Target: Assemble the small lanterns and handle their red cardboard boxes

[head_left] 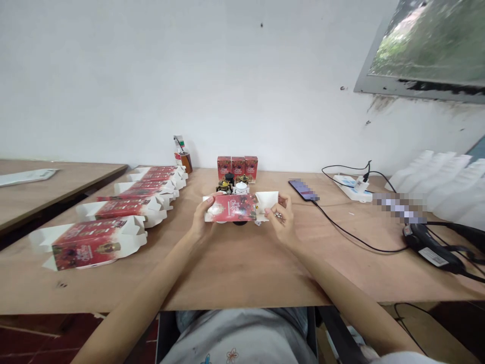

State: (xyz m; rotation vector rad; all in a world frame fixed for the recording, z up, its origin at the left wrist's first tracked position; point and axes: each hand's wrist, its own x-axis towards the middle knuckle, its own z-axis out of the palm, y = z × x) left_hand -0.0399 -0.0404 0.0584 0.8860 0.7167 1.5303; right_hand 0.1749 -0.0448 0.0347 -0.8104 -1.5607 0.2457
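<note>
A red printed carton (235,207) lies sideways in the air above the table, its white end flaps (267,200) standing out on the right. My left hand (203,215) is closed around the carton's left end. At the other end, the bent fingers of my right hand (282,220) pinch the white flaps. A small black-and-white patterned item (278,215) shows by those fingers; I cannot make out what it is. Just behind the carton stand small lidded pots, among them a white one (241,188) and a black-and-gold one (224,186). The carton hides their lower parts.
Several open-ended red cartons (91,243) lie in a row on the left. Closed red boxes (238,168) stand near the wall. To the right are a phone (303,190) with a cable, a power strip (352,188), a black device (432,247) and white foam-like sleeves (447,187).
</note>
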